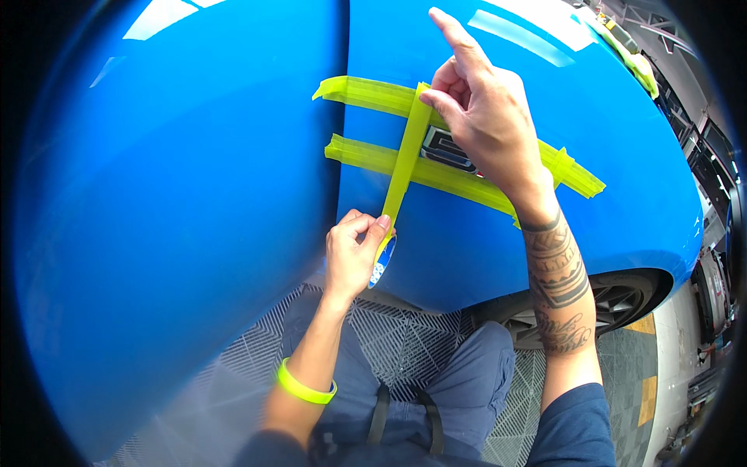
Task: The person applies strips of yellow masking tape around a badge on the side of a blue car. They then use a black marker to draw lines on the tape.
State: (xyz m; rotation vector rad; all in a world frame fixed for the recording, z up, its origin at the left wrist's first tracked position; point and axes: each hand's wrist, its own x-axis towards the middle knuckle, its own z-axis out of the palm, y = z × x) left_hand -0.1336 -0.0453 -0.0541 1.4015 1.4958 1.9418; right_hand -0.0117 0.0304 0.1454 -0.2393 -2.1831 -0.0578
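My left hand point(356, 251) is closed in a pinch on a roll of yellow-green masking tape point(380, 267), whose blue-and-white core shows below the fingers. From the roll a tape strip point(407, 159) runs up across two long tape strips on a glossy blue car panel point(451, 249). At its top end, the thumb of my right hand point(492, 117) rests against the tape. My right index finger points up and away, and the other fingers are loosely curled. A dark, chrome-edged emblem point(447, 148) sits between the long strips, partly hidden behind my right hand.
A panel gap point(343, 117) runs down left of the tape. The wheel point(615, 303) sits at lower right under the arch. A yellow-green cloth point(640, 68) lies on the car at upper right. Patterned floor tiles point(233, 389) spread below, around my legs.
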